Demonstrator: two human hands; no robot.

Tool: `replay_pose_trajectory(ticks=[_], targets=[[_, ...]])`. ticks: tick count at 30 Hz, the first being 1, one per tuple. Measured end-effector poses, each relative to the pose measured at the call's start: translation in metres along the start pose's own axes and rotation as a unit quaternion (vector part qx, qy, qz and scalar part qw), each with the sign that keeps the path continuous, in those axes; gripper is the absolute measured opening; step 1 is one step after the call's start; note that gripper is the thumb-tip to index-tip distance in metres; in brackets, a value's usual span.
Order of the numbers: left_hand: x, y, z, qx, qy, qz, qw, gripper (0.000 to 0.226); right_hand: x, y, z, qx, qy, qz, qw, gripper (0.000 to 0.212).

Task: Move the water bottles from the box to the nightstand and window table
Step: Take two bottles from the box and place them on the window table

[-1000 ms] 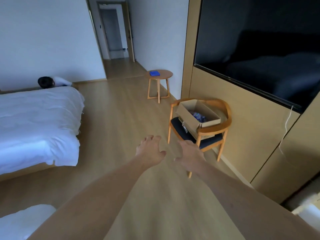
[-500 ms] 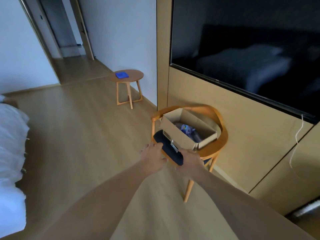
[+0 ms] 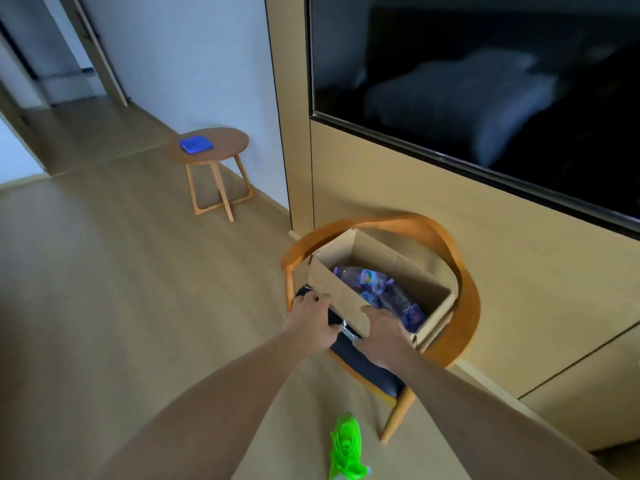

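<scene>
Presently, one open brown cardboard box (image 3: 346,299) sits on a curved-back wooden armchair with a dark seat cushion (image 3: 464,306), set against a tan panelled wall. Clear plastic water bottles (image 3: 377,289) lie inside the box, jumbled. The left hand (image 3: 310,322) rests at the box's near-left corner with fingers loosely bent; whether it grips cannot be told. The right hand (image 3: 382,334) grasps the box's near wall, thumb over the rim. Elsewhere: a round wooden side table (image 3: 216,148) bearing a blue folded cloth (image 3: 195,144), and a bright green shoe (image 3: 346,448) on the floor.
</scene>
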State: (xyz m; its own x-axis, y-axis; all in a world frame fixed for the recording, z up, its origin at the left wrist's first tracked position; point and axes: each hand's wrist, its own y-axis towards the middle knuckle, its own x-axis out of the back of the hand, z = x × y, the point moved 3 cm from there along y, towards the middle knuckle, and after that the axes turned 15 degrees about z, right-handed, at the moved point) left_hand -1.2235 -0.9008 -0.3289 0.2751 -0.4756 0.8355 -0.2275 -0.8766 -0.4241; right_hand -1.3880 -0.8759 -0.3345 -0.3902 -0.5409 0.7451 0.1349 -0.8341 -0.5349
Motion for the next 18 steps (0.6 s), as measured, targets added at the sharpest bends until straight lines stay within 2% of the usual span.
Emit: replay_pose_trajectory(ticks=[4,8,10,13,17,18], targets=[[0.023,0.074,0.007,0.007,0.004,0.027,1.0,0.053,0.025,0.075,-0.005,-0.016,0.036,0.018,0.999,0.053],[0.049,0.142,0.005,0.007,0.022,0.058,0.998,0.053,0.043,0.13,-0.016,-0.041,0.101,0.041,0.993,0.066],[0.057,0.173,0.002,0.011,0.024,0.065,0.998,0.05,0.051,0.155,-0.022,-0.052,0.11,0.051,0.991,0.063],[0.057,0.21,0.0,0.002,0.012,0.097,0.995,0.052,0.057,0.183,-0.03,-0.071,0.126,0.055,0.988,0.054],[0.048,0.259,0.002,-0.025,0.031,0.149,0.988,0.057,0.059,0.212,-0.039,-0.106,0.163,0.07,0.978,0.069],[0.045,0.272,0.004,-0.028,0.038,0.166,0.985,0.061,0.058,0.219,-0.043,-0.123,0.171,0.07,0.975,0.066]])
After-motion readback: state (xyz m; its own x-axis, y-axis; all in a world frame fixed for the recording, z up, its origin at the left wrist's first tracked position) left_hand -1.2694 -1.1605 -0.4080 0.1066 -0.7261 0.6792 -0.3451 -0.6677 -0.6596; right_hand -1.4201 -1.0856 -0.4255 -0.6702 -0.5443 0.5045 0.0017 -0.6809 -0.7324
